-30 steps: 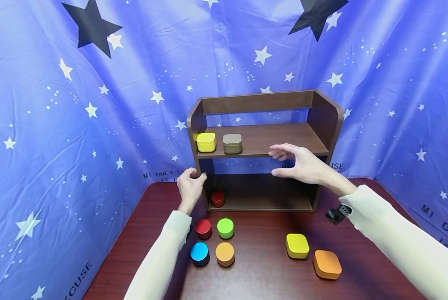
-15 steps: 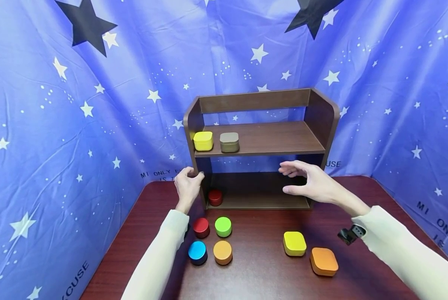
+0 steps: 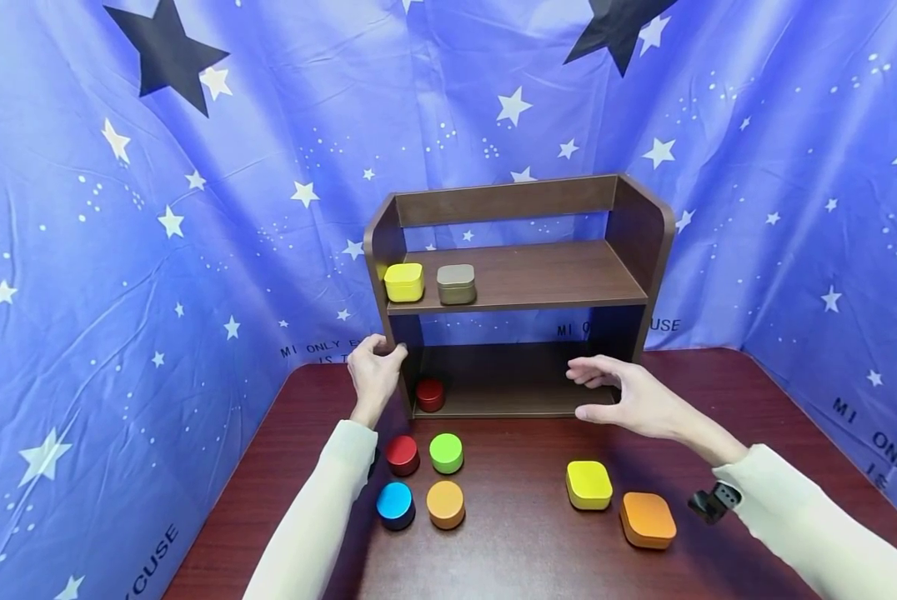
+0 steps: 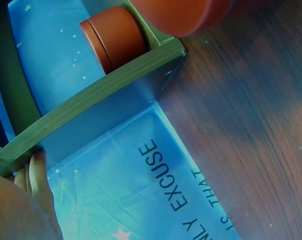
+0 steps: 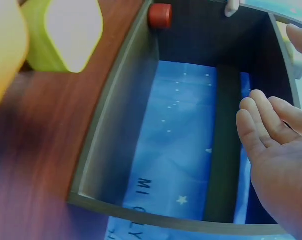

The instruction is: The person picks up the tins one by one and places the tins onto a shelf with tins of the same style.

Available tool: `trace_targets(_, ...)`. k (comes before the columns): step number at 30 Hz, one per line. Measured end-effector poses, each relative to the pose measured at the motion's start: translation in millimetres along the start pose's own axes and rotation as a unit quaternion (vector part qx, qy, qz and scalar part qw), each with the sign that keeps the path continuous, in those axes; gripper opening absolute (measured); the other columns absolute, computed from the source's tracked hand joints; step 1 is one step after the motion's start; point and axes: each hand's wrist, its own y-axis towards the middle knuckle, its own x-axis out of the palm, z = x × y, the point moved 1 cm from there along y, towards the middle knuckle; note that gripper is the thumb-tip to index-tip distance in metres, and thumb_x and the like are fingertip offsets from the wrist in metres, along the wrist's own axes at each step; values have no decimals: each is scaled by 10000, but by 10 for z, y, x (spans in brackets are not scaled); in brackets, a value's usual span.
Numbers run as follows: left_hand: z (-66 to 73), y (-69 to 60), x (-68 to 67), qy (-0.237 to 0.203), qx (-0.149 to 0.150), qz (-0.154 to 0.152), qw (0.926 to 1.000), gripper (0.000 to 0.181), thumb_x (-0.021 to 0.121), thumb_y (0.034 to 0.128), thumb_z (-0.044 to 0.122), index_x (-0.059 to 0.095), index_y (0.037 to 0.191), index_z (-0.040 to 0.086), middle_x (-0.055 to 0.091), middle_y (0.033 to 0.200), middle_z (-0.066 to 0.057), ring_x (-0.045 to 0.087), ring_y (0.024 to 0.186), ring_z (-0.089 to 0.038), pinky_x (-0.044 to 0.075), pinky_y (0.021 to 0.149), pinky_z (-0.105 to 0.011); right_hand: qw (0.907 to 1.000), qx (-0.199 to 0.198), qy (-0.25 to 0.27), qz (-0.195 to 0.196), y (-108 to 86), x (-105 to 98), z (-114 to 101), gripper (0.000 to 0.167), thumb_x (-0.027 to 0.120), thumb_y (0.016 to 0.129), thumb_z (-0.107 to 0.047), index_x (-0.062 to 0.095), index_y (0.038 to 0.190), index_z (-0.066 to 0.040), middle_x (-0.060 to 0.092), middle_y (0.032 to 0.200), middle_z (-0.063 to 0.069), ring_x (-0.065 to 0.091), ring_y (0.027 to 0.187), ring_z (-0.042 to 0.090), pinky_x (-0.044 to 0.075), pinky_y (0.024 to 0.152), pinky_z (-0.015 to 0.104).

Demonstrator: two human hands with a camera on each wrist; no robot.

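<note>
A dark brown two-tier shelf stands at the back of the table. My left hand pinches the edge of its left side panel, fingers outside and thumb inside. Nothing is held in my right hand, which hovers before the lower right of the shelf, fingers extended and thumb apart; the right wrist view shows its palm. On the upper board sit a yellow tin and a grey-brown tin. A red round tin stands on the lower board at the left.
Before the shelf, on the left, stand round tins: red, green, blue and orange. To the right lie a square yellow tin and a square orange tin. A blue starry curtain surrounds the reddish table.
My right hand has come down from the front of the upper board to the level of the lower board, moving slightly right. The left hand keeps its grip on the side panel.
</note>
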Motion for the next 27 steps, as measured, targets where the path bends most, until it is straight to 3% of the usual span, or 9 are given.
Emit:
trace_targets(16, -20, -1, 8, 14, -9, 14, 10000, 166, 838, 811, 164, 746, 829, 27, 777, 875, -191, 686, 879, -387, 491, 816, -396, 9997, 202, -27, -163, -309, 233, 225, 608, 890, 892, -204, 652, 1426, -37, 781, 1284, 73, 638, 1118, -45, 574, 994, 264)
trace_targets(27, -4, -11, 6, 21, -13, 19, 10000, 162, 837, 810, 159, 751, 830, 23, 779, 881, -196, 685, 869, -371, 483, 805, -376, 9998, 46, -30, -196, -481, 397, 364, 599, 916, 862, -198, 675, 1389, -46, 778, 1228, 47, 631, 1099, -48, 583, 967, 299)
